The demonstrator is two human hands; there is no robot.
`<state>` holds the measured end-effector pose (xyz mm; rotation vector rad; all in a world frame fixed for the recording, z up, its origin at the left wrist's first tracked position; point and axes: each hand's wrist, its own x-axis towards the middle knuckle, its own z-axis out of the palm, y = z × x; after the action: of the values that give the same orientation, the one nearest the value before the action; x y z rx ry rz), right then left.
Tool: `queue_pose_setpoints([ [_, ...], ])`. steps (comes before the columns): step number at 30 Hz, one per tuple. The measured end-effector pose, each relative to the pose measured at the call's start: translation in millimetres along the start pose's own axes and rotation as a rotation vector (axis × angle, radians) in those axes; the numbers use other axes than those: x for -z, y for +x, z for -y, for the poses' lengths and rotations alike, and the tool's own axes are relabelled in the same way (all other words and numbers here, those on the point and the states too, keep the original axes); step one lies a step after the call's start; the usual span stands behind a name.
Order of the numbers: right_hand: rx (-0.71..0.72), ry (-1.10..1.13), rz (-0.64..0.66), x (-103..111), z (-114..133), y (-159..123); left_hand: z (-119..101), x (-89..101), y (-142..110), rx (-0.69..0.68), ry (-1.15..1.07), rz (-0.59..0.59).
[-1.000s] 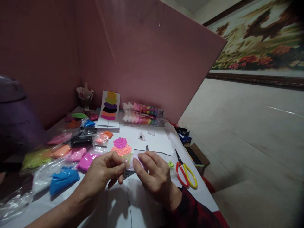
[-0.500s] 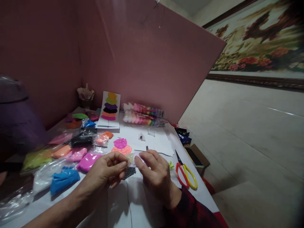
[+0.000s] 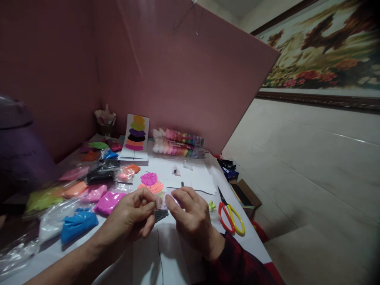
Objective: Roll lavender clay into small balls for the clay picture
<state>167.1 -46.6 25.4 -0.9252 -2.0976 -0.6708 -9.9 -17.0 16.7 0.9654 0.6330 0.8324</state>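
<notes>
**Holding a small clear bag open to question**

The bag is between my hands, pale purple showing. My left hand pinches its near edge, thumb to forefinger; my right hand grips the other side, thumb hidden. I judge this step to be working the bag; the next move calls for firm, small finger pressure, clear of the black patch just below. Scissors lie beyond my right hand.

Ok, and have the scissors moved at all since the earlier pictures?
No. The scissors sit just as before beside the near right corner of the white paper; both drift slightly left in view together, so neither shifted against the other.
</notes>
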Motion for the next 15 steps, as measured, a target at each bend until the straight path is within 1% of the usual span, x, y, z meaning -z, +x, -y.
queue_pose_setpoints([
  [4,0.001,0.001,-0.005,-0.8,-1.3,-0.8,1.6,1.6,0.4,-0.023,0.03,-0.011],
  [7,0.003,-0.01,-0.001,-1.5,-2.7,-1.4,-0.6,0.2,-0.5,-0.02,0.044,-0.047],
  [12,0.006,-0.048,-0.007,-2.1,-3.8,-1.9,-10.6,-7.9,-5.3,0.084,-0.051,-0.134],
  [15,0.0,-0.079,-0.008,-2.5,-3.9,-2.0,-12.8,-11.0,-6.7,0.122,-0.066,-0.167],
])
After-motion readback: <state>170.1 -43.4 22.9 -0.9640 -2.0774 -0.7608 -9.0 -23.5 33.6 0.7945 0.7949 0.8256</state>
